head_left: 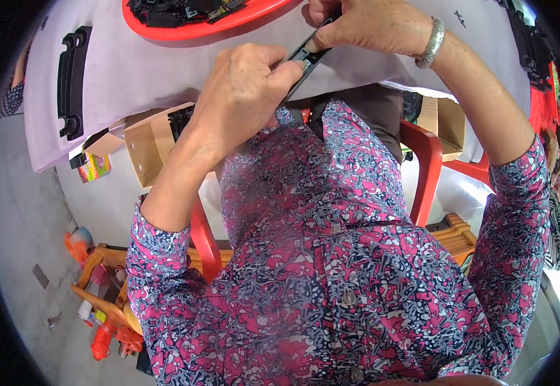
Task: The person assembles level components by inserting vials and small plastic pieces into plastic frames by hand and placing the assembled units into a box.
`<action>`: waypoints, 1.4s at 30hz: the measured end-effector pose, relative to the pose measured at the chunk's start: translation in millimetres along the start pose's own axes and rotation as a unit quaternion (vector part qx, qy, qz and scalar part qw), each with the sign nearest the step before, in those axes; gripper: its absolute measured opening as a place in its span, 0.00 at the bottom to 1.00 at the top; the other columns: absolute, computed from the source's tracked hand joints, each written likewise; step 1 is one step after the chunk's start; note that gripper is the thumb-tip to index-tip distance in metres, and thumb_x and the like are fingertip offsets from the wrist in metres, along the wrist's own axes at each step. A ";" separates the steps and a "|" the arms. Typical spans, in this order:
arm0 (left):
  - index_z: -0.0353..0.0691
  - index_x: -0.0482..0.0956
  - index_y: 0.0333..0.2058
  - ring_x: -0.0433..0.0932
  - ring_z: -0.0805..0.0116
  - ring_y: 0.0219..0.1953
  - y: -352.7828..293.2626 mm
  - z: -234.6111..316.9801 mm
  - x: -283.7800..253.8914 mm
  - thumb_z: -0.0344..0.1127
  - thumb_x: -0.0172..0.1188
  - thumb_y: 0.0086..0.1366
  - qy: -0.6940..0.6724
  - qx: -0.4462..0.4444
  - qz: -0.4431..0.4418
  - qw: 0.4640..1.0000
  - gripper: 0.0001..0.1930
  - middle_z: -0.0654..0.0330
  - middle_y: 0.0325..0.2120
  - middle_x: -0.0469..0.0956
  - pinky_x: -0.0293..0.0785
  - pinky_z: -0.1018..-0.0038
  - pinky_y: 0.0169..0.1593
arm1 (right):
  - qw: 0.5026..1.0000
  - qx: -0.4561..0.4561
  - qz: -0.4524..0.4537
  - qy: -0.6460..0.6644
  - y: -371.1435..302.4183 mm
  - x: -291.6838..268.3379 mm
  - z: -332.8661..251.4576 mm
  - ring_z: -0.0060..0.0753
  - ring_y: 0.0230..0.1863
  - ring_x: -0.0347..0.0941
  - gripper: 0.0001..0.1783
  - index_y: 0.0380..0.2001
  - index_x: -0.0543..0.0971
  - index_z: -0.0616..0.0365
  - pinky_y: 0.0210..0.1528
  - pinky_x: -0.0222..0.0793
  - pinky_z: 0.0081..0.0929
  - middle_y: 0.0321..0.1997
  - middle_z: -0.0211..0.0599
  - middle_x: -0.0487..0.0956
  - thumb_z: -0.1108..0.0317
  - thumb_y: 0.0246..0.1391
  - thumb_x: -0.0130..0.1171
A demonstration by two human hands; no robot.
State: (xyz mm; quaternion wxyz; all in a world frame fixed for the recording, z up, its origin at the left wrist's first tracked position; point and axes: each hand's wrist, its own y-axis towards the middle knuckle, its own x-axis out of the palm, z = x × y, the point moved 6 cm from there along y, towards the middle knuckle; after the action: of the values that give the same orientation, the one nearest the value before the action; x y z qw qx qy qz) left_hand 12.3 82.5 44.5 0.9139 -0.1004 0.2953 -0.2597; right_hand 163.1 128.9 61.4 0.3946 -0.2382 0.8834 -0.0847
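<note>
Both hands meet over the near edge of the table, on a long, narrow black plastic strip [304,56] held at a slant. Fingers of my left hand [238,96] are closed around its lower end, the thumb pressed on its face. At the upper end my right hand [379,27] grips it, thumb on top and fingers curled behind. A small pale or shiny part shows on the strip near my left thumb. My fingers hide much of the strip, so its exact kind does not show.
A red tray [209,33] heaped with small black parts stands at the far side. Black slotted plastic pieces [72,83] lie at the left on the white-covered table [132,77]. More black parts [534,48] line the right edge. Open cardboard boxes [145,151] sit below; a red chair [424,167] surrounds me.
</note>
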 end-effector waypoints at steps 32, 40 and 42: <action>0.30 0.74 0.24 0.72 0.75 0.13 6.1 -6.1 2.7 0.43 0.52 0.64 0.001 -0.002 -0.035 0.999 0.19 0.63 0.13 0.67 0.67 0.76 0.19 | 0.988 -0.067 -0.079 0.110 9.2 15.2 7.4 0.18 0.25 0.71 0.05 0.19 0.76 0.60 0.30 0.68 0.20 0.20 0.26 0.77 0.80 0.44 0.58; 0.27 0.72 0.20 0.75 0.66 0.13 4.8 -0.3 2.8 0.40 0.52 0.59 -0.008 -0.010 -0.031 0.999 0.18 0.54 0.10 0.68 0.69 0.68 0.22 | 0.986 -0.028 -0.097 0.130 5.7 16.3 8.0 0.18 0.24 0.70 0.05 0.19 0.76 0.60 0.29 0.67 0.21 0.20 0.25 0.76 0.80 0.44 0.58; 0.27 0.72 0.21 0.75 0.66 0.13 5.4 -0.5 3.1 0.40 0.52 0.59 -0.009 -0.004 -0.028 1.000 0.18 0.55 0.10 0.68 0.70 0.68 0.22 | 0.986 -0.053 -0.092 0.131 8.4 18.1 10.8 0.18 0.24 0.70 0.05 0.19 0.76 0.60 0.29 0.67 0.21 0.20 0.25 0.76 0.80 0.44 0.58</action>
State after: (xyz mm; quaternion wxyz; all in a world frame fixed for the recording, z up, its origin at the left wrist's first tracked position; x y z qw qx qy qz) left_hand 16.4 85.4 40.8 0.9083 -0.1146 0.2855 -0.2834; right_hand 157.7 127.8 39.4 0.2528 -0.3255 0.9052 -0.1039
